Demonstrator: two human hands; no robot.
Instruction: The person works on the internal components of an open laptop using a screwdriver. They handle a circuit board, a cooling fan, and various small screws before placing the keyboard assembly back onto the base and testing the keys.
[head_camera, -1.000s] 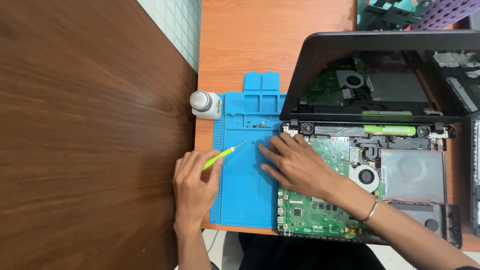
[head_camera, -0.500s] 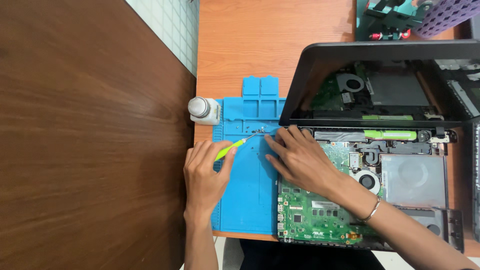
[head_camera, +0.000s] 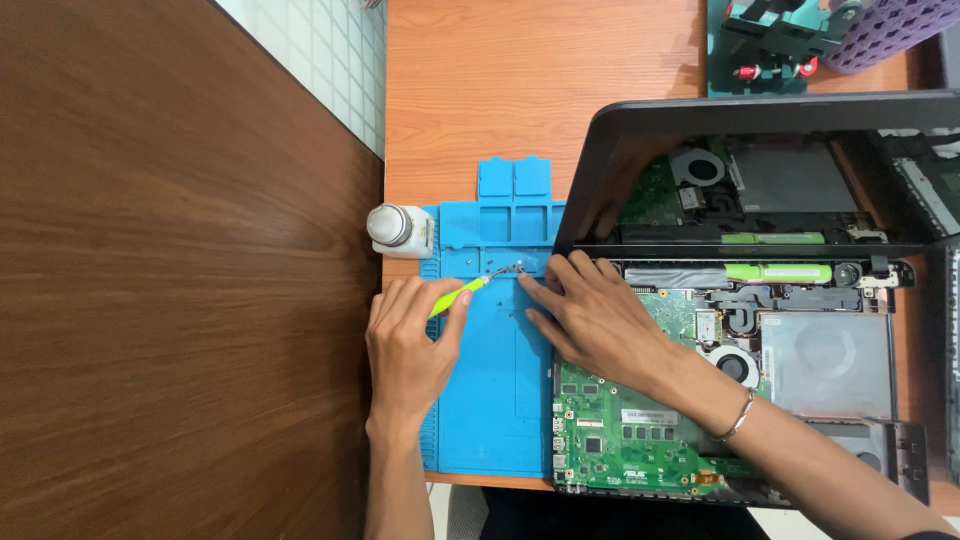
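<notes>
Nearest the body, both forearms reach up from the bottom edge. At the left hand (head_camera: 408, 345), the wrist is straight and the fingers curl together, pinching a pair of tweezers (head_camera: 468, 291) with a lime-green grip between thumb and fingertips. Its thin metal tips slant up and to the right of this hand, ending at a few tiny screws (head_camera: 508, 270), too small to make out well.

Just right of those tips, the right hand (head_camera: 600, 325) lies palm down with fingers spread and flat, the fingertips on the mat (head_camera: 495, 400) beside the tweezers' tips, the heel over the laptop (head_camera: 800, 360). A thin metal bangle (head_camera: 738, 418) circles its wrist.

Beneath both hands, the mat is soft-looking blue rubber, rectangular, with ribbed edges and shallow moulded trays at its far end. Under the right palm the opened laptop shows a green circuit board (head_camera: 620, 430), round black fans, a dull grey metal plate and a green-striped bar along the hinge; its glossy black screen stands beyond and mirrors the insides.

Beyond the left hand, touching the mat's far left corner, lies a small white bottle (head_camera: 398, 228) on its side. Everything rests on an orange wood-grain desk (head_camera: 520, 90); left of the left hand runs a darker brown wood surface (head_camera: 180, 300).
</notes>
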